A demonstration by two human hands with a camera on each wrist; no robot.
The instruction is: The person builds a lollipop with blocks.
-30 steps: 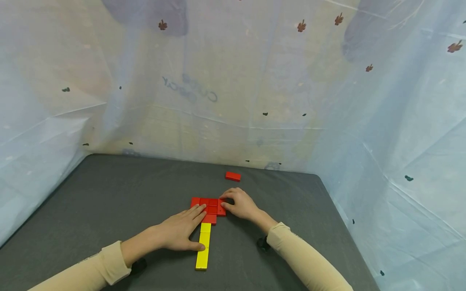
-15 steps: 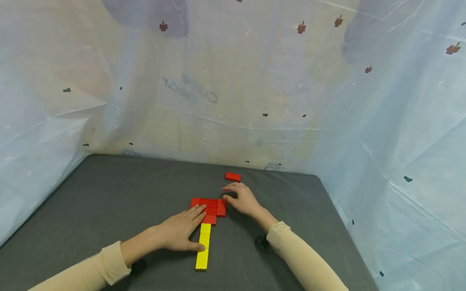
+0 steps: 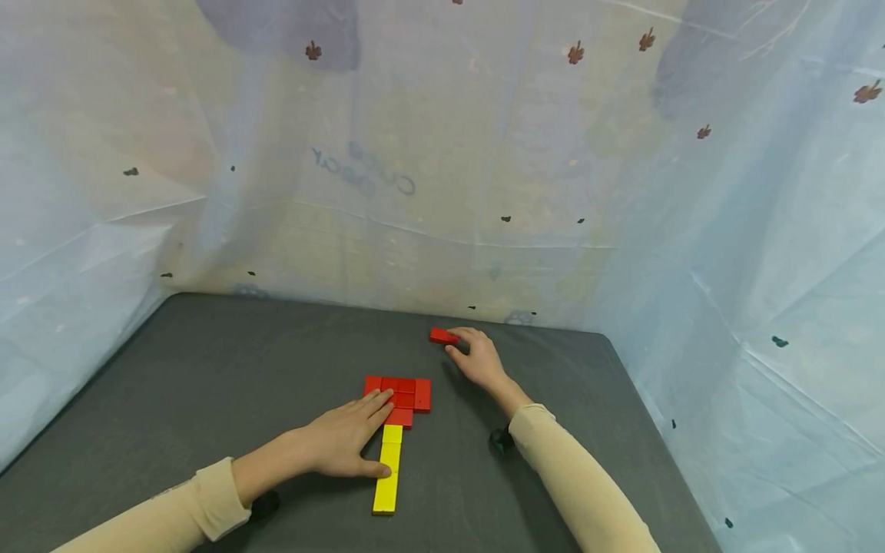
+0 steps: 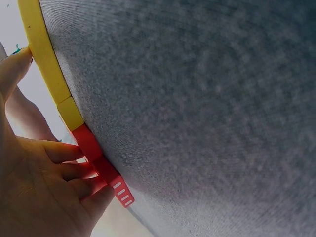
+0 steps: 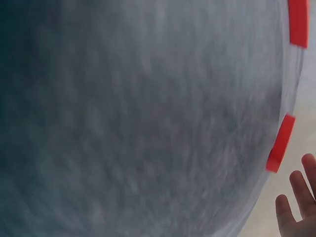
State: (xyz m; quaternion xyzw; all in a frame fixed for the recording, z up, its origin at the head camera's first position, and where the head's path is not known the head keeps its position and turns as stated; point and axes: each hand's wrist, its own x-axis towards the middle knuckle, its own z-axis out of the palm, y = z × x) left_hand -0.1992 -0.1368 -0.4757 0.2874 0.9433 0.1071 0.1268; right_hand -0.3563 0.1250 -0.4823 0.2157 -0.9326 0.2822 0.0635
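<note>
My left hand [image 3: 343, 439] lies flat with spread fingers on a group of joined red blocks [image 3: 405, 399], its thumb on the yellow strip [image 3: 386, 491] below them. In the left wrist view the fingertips touch the red blocks [image 4: 88, 142], and the thumb touches the yellow strip [image 4: 47, 64]. Part of the red group is hidden under the fingers. A separate red block [image 3: 441, 336] lies near the table's far edge. My right hand [image 3: 479, 359] is at its right end, fingers reaching over it. In the right wrist view the fingers look straight and apart from the red block [image 5: 280, 143].
The dark grey table [image 3: 276, 346] carries the blocks. A pale plastic sheet [image 3: 429, 153] with leaf prints hangs behind it and along both sides.
My right hand has left the right side of the joined red blocks and moved away from me to the separate red block. My left hand has stayed in place.
</note>
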